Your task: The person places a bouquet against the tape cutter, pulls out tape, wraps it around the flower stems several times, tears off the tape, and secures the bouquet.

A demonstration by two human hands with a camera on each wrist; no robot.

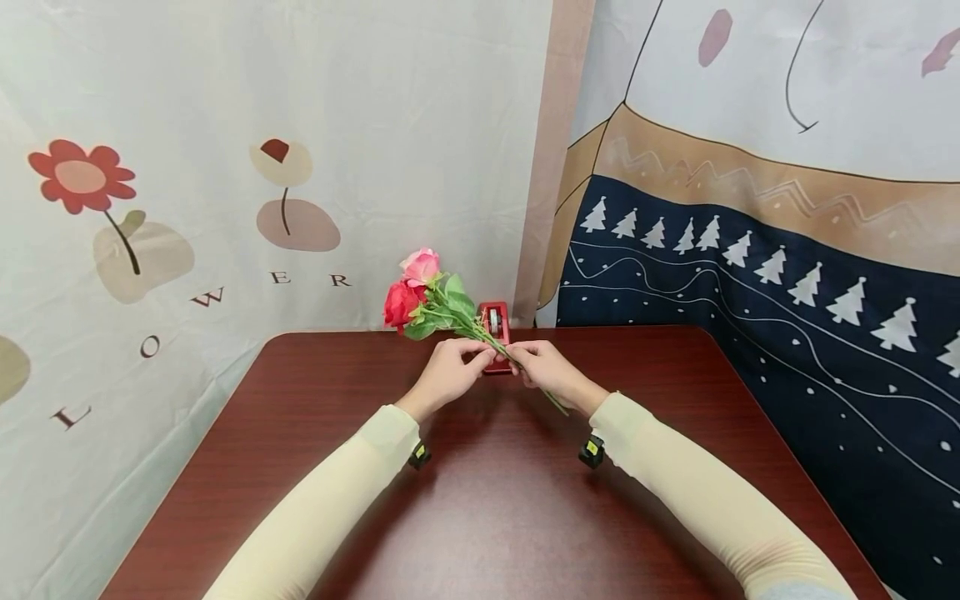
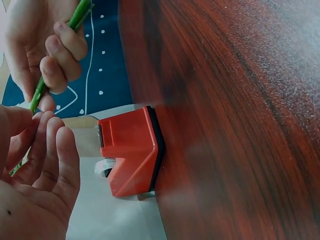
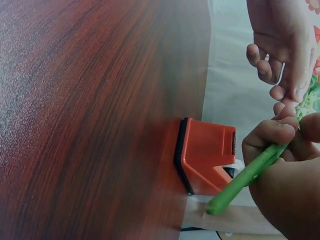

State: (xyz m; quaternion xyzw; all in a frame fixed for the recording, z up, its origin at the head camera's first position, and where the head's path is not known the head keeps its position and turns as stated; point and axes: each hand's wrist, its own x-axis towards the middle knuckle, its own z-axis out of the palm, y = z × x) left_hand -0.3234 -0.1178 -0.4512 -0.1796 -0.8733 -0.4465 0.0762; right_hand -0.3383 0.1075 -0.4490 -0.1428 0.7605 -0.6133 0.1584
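Observation:
A small bunch of flowers, with a red rose point(image 1: 402, 303), a pink rose point(image 1: 421, 266) and green leaves point(image 1: 455, 297), is held tilted above the far side of the table. Its blooms point to the far left. My left hand point(image 1: 450, 372) pinches the green stems just below the leaves. Close beside it, my right hand point(image 1: 551, 372) grips the stems lower down, and their cut ends point(image 3: 220, 202) stick out past it. Behind the hands stands a red tape dispenser point(image 2: 132, 150) with a black base and a roll of clear tape point(image 2: 103, 167).
The dark red wooden table point(image 1: 510, 517) ends just behind the dispenser. A pale curtain with printed flowers point(image 1: 420, 125) hangs at the back and left. To the right hangs a navy cloth with white trees point(image 1: 750, 333).

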